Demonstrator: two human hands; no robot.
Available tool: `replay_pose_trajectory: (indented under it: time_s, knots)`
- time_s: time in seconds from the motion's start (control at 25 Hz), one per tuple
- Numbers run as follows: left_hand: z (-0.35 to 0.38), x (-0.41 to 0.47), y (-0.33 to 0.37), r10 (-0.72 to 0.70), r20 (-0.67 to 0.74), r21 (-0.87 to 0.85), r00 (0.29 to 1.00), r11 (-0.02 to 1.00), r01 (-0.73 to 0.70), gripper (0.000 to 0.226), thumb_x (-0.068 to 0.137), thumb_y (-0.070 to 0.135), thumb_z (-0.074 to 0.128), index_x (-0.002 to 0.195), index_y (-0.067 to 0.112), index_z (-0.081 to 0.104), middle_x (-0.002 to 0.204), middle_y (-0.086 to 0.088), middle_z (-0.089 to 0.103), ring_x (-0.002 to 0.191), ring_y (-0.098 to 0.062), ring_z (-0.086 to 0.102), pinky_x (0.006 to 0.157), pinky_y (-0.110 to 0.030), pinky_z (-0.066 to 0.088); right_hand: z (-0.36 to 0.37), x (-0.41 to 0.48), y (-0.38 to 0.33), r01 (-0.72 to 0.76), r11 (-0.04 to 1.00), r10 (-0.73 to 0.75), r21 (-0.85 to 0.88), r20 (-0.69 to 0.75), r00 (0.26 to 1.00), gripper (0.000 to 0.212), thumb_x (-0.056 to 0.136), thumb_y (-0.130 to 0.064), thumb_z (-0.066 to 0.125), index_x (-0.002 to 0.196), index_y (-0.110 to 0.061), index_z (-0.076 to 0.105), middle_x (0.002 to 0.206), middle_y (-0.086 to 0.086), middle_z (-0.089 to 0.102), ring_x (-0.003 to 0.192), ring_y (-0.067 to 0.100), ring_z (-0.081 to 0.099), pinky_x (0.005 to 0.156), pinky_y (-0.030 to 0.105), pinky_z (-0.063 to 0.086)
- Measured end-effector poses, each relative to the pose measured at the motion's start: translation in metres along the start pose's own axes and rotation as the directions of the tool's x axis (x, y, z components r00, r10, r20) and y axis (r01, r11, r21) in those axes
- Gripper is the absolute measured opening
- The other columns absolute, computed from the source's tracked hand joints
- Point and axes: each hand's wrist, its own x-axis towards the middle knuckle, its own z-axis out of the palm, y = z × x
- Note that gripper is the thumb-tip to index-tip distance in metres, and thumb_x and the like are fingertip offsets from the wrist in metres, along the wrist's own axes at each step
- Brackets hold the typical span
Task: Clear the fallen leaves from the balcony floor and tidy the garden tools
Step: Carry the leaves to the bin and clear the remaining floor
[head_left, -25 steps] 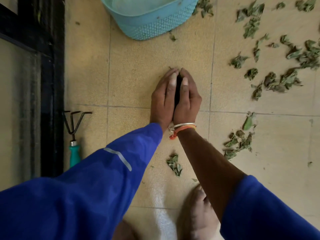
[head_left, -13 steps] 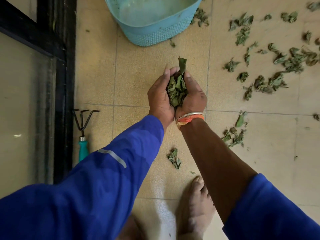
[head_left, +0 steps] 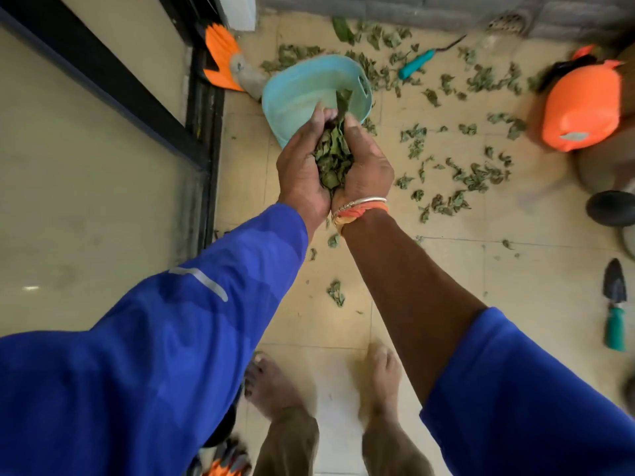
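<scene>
Leaves (head_left: 332, 156) fill cupped left hand (head_left: 302, 170) and right hand (head_left: 366, 166).

Basket (head_left: 292, 94) front rim hidden; orange container (head_left: 580, 104) blurred.

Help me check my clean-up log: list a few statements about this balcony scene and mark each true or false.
1. The left hand and right hand together cup a bundle of dry green leaves. True.
2. The light blue plastic tub is heaped with leaves. False: its visible inside is bare.
3. A black-bladed trowel with a green handle lies on the tiled floor to the person's right. True.
4. The floor is swept clean. False: many loose leaves lie right of the tub.
5. The person wears shoes. False: the feet are bare.
</scene>
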Motion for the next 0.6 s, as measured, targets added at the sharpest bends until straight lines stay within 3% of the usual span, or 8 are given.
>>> replay_pose_trajectory:
  time_s: [0.08,0.24,0.44,0.52,0.6]
  knots:
    - [0.004,-0.022,0.022,0.054,-0.005,-0.115,0.999,0.992,-0.054,0.025,0.100,0.012,0.056,0.081,0.009,0.072,0.084,-0.001,0.069,0.086,-0.017,0.066,0.095,-0.035,0.054,0.020,-0.025,-0.008,-0.032,0.999,0.032,0.000,0.026,0.999,0.030,0.089,0.004,0.062,0.116,0.017,0.060,0.113,0.032,0.063,0.102,0.039,0.063,0.103,0.053,0.048]
    - [-0.001,-0.056,0.047,0.137,-0.032,-0.213,0.990,0.967,-0.141,0.013,0.096,0.014,0.062,0.090,0.005,0.071,0.091,-0.006,0.070,0.091,-0.022,0.066,0.099,-0.040,0.050,0.046,-0.061,-0.007,-0.071,0.995,0.077,-0.073,0.090,0.993,0.036,0.087,0.003,0.065,0.119,0.017,0.059,0.118,0.033,0.062,0.112,0.044,0.062,0.104,0.055,0.046]
    - [-0.016,-0.124,0.056,0.310,-0.108,-0.343,0.945,0.880,-0.328,0.019,0.100,0.011,0.053,0.089,0.003,0.067,0.081,-0.008,0.071,0.076,-0.021,0.070,0.078,-0.034,0.059,0.055,-0.140,-0.017,-0.115,0.966,0.161,-0.231,0.191,0.968,0.017,0.090,0.006,0.061,0.105,0.011,0.066,0.097,0.022,0.070,0.089,0.031,0.068,0.092,0.042,0.056]
    - [-0.019,-0.165,0.052,0.337,-0.165,-0.354,0.927,0.857,-0.374,0.014,0.099,0.012,0.056,0.093,0.003,0.065,0.084,-0.010,0.070,0.083,-0.024,0.068,0.090,-0.039,0.057,0.051,-0.180,-0.025,-0.133,0.945,0.213,-0.297,0.256,0.943,0.013,0.090,0.006,0.061,0.101,0.008,0.068,0.090,0.018,0.071,0.081,0.027,0.069,0.083,0.035,0.059]
    - [-0.030,-0.206,0.047,0.349,-0.208,-0.412,0.913,0.816,-0.406,0.017,0.089,0.016,0.072,0.100,0.005,0.066,0.101,-0.014,0.064,0.106,-0.033,0.056,0.113,-0.052,0.038,0.042,-0.221,-0.025,-0.167,0.929,0.273,-0.331,0.308,0.911,0.015,0.091,0.006,0.059,0.103,0.009,0.067,0.090,0.018,0.071,0.080,0.026,0.069,0.084,0.036,0.059]
